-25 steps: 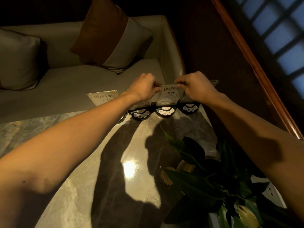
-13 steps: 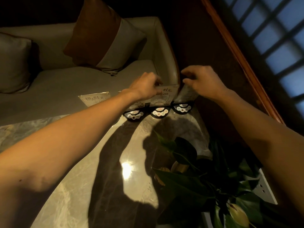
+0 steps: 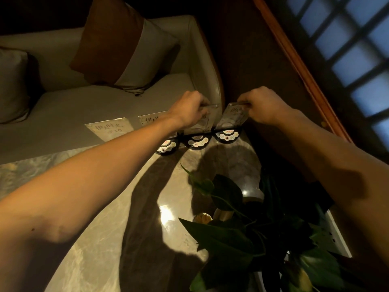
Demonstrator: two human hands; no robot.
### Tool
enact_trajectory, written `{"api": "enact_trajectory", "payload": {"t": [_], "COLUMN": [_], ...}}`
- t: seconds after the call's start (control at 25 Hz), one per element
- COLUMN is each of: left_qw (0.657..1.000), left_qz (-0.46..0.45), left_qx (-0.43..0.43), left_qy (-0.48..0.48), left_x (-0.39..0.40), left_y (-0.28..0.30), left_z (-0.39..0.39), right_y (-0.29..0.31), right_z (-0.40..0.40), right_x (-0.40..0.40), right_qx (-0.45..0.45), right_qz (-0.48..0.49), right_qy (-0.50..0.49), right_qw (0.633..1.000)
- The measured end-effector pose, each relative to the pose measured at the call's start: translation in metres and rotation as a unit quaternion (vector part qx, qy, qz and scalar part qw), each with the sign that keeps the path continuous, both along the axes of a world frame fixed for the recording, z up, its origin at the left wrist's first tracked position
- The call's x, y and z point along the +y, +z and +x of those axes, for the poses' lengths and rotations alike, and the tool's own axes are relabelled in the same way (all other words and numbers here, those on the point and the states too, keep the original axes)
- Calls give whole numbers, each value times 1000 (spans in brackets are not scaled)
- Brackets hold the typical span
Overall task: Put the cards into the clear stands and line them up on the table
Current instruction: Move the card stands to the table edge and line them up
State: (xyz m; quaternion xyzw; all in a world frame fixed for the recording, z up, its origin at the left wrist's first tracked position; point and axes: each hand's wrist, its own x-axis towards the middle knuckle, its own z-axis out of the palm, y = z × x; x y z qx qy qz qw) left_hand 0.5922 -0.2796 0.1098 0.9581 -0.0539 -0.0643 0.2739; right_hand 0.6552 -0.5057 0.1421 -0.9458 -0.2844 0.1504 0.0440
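Clear acrylic, four stands in a row along the far edge of the marble table point(image 3: 101, 239), just above mid-frame. Counted from the left of the frame: one stand point(image 3: 109, 129) standing free with its handwritten card showing, a second point(image 3: 150, 120) partly hidden behind the left wrist, a third point(image 3: 201, 121) pinched at its top edge by the left hand point(image 3: 190, 109), a fourth point(image 3: 232, 116) gripped at its top by the right hand point(image 3: 263, 106). Both hands closed, fingers curled over the upper rims, probably to steady and square the two right-hand stands against each other so that the row runs even along the edge. Cards with writing visible in all four, though the third too covered by the hand to read. Three black half-round bases point(image 3: 228, 135) with small coloured stickers in view under the right-hand stands; the base of the leftmost not discernible. Lower right of the frame taken up by one leafy potted plant point(image 3: 242, 228), close to the row, so little room left for the forearms. Upper left: a pale sofa point(image 3: 63, 106) with two cushions, one brown and grey point(image 3: 124, 49), one grey at the frame's left edge. Task seemingly near its end, only alignment remaining.
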Motion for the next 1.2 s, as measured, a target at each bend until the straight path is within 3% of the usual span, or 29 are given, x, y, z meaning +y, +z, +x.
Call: {"api": "enact_trajectory", "payload": {"t": [1.2], "left_qw": [1000], "left_qz": [-18], "left_qx": [-10], "left_qy": [-3], "left_x": [2], "left_y": [-4], "left_z": [0], "right_y": [0], "right_z": [6], "right_x": [1], "right_qx": [20], "right_qz": [-7], "right_qy": [1], "right_qw": [1000]}}
